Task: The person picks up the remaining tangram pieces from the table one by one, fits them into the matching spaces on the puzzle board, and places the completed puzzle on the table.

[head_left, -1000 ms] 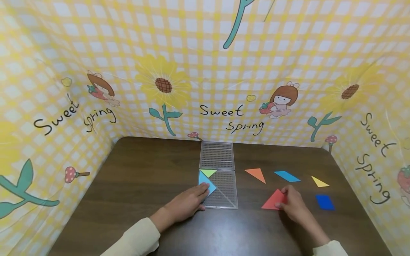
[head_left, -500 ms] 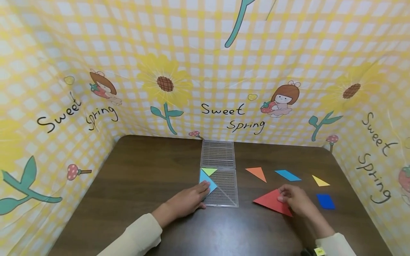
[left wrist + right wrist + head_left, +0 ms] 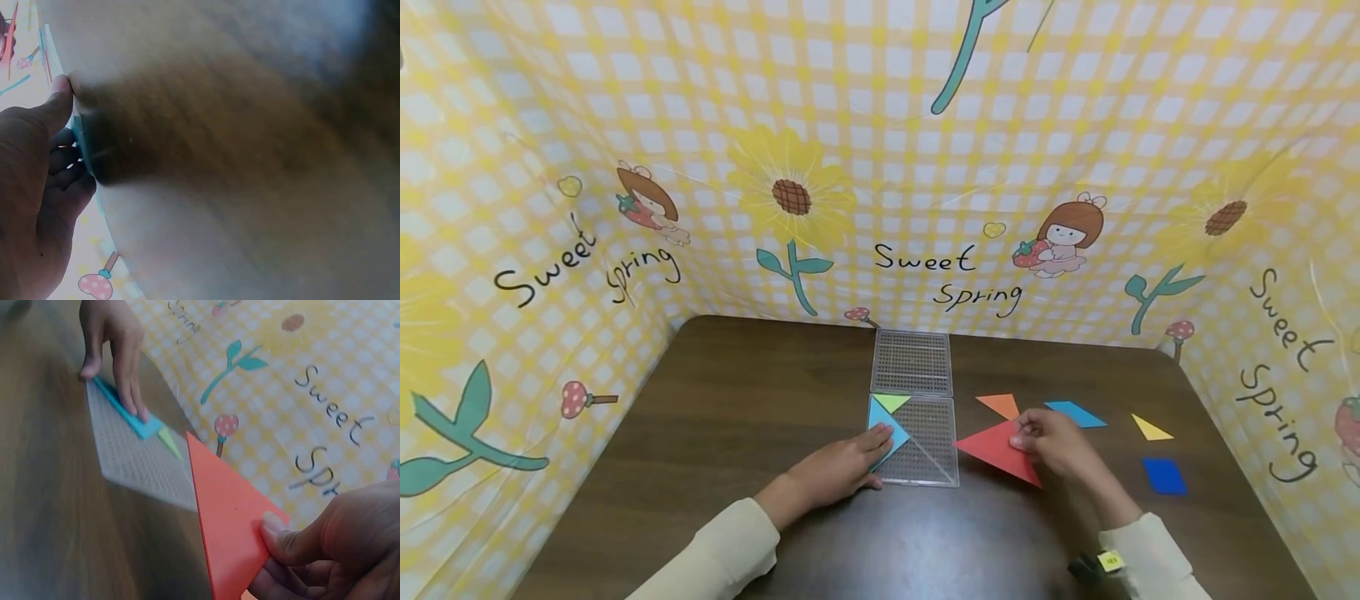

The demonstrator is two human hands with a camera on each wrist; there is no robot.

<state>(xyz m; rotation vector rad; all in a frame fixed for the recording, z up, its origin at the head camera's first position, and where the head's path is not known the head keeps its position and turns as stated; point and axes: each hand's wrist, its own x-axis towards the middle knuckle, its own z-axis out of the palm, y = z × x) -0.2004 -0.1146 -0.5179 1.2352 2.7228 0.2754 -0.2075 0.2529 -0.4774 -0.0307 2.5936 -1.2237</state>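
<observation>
My right hand (image 3: 1060,446) pinches a large red tangram triangle (image 3: 992,450) between thumb and fingers. The triangle is tilted, its tip pointing left at the right edge of a clear plastic case (image 3: 936,425). Inside the case lie a light blue triangle (image 3: 880,417) and a small green triangle (image 3: 892,402), both on the left side. Outstretched fingers of my left hand (image 3: 831,475) rest on the light blue triangle. In the left wrist view, that hand's thumb (image 3: 61,87) is at the case's edge.
The case's other half (image 3: 912,362) lies unfolded behind it. To the right on the brown table (image 3: 737,392) are an orange triangle (image 3: 997,404), a blue parallelogram (image 3: 1077,412), a yellow triangle (image 3: 1152,428) and a dark blue square (image 3: 1165,476). A patterned yellow cloth (image 3: 850,150) surrounds the table.
My right hand has lifted the red triangle from the table, turned it and carried it left towards the case. The left hand has stayed on the light blue triangle.
</observation>
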